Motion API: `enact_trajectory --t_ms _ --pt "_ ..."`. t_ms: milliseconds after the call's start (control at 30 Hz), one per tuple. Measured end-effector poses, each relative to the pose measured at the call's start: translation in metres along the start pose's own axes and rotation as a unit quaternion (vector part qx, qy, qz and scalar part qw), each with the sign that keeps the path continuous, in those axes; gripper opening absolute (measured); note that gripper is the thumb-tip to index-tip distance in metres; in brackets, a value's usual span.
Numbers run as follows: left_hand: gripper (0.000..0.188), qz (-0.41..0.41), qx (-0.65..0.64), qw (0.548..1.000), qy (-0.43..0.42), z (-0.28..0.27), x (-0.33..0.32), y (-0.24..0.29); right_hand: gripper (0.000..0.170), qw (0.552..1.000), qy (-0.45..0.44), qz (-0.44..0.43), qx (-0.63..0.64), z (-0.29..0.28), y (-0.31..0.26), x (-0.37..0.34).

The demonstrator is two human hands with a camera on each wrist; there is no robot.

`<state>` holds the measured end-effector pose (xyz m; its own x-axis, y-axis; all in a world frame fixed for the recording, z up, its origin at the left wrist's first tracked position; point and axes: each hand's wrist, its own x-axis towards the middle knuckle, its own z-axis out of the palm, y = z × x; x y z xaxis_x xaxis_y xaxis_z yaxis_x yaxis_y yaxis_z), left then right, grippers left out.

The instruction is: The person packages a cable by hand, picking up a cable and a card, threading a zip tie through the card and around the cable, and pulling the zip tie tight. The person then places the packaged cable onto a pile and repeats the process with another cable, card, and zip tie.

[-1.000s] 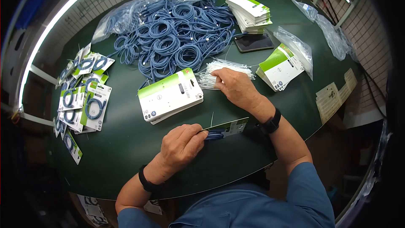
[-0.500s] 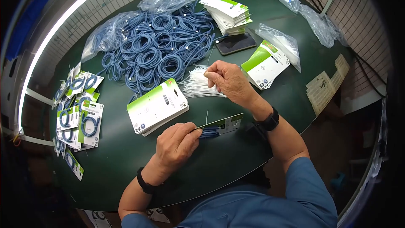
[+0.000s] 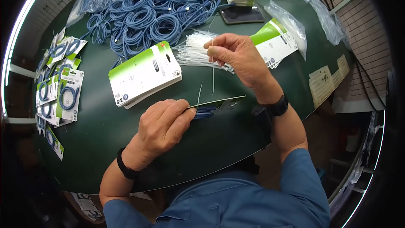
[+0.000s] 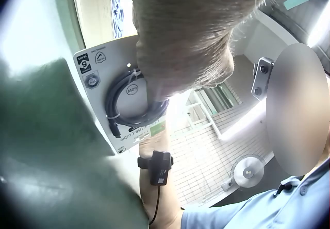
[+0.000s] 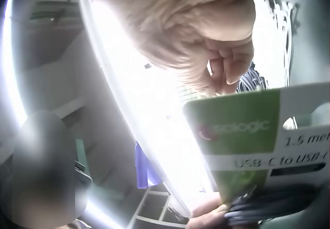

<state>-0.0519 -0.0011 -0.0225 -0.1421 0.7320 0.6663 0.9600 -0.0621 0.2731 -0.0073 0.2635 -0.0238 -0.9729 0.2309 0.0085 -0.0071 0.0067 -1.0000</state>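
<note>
My left hand (image 3: 164, 124) grips a printed packaging card (image 4: 95, 92) by its left end, above the green table. A coiled blue USB cable (image 4: 114, 103) lies against the card's front. The head view shows the card nearly edge-on, with a thin white cable tie (image 3: 200, 93) sticking up behind it. Between thumb and fingers, my right hand (image 3: 240, 59) pinches another white cable tie (image 3: 213, 80), which hangs down beyond the card. Behind that hand lies a heap of loose white cable ties (image 3: 190, 57).
Blue coiled cables (image 3: 141, 6) are heaped at the back. A stack of blank cards (image 3: 143, 74) sits left of the ties; more cards (image 3: 274, 46) lie right. Cards with cables (image 3: 67, 95) pile up at far left. A phone (image 3: 241, 14) and plastic bags (image 3: 291, 25) lie behind.
My right hand has lifted away from the cable-tie heap with one tie in its fingers. The left hand keeps its hold on the card. The head view has shifted.
</note>
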Motion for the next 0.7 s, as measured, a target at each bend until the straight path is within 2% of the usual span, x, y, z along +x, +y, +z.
enact_trajectory --t_ms 133,200,700 --pt "0.025 0.015 0.000 1.000 -0.014 0.003 0.001 -0.002 0.016 0.991 0.014 0.053 0.118 0.005 0.006 -0.003" --pt "0.022 0.024 0.001 1.000 0.010 0.006 0.002 -0.003 0.017 0.990 0.013 0.068 0.120 0.008 0.010 -0.003" --pt "0.023 0.013 0.004 1.000 -0.011 0.006 0.002 -0.003 0.015 0.991 -0.038 0.071 0.106 0.021 0.031 -0.008"
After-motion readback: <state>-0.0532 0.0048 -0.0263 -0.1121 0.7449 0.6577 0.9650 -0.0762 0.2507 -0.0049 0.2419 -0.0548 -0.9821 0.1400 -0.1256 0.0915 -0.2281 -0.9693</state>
